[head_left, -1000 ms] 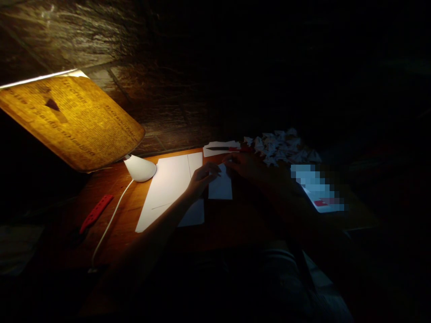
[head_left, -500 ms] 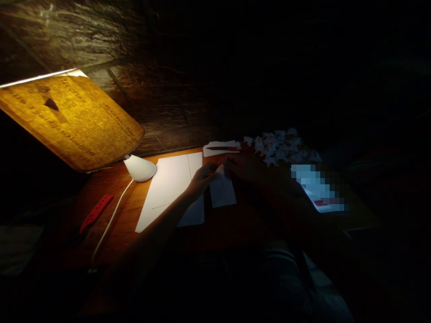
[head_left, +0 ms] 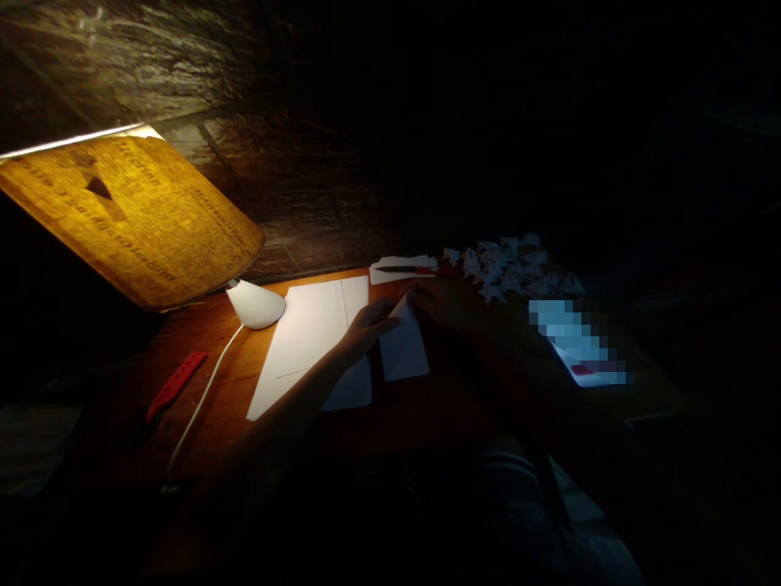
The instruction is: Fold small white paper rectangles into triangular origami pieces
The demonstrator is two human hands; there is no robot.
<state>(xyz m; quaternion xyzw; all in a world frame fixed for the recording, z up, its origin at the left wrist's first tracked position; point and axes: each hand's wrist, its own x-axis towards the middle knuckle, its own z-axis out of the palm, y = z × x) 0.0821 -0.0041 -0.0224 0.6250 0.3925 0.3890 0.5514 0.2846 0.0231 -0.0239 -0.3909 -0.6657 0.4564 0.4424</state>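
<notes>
A small white sheet of paper [head_left: 405, 352] lies on the wooden table, its far end narrowed to a folded point. My left hand [head_left: 366, 321] is closed on the paper's left side, thumb and fingers near the fold. At the tip, my right hand [head_left: 429, 299] pinches the paper from the right; deep shadow hides much of this hand. Left of the small paper, partly under my left forearm, are larger white sheets [head_left: 311, 330] with thin dark lines on them.
A lamp with a printed yellow shade [head_left: 134, 220] and white base [head_left: 256, 305] stands left. A red-handled tool [head_left: 176, 384] lies near its cord. Behind are paper slips [head_left: 381, 277] with a red-handled knife [head_left: 396, 269], several folded paper pieces [head_left: 506, 268], and a lit phone [head_left: 577, 350] right.
The far end of the small paper now shows a clearer slanted fold and point. The near edge has slid slightly towards me. Both hands stay at the paper with small finger shifts.
</notes>
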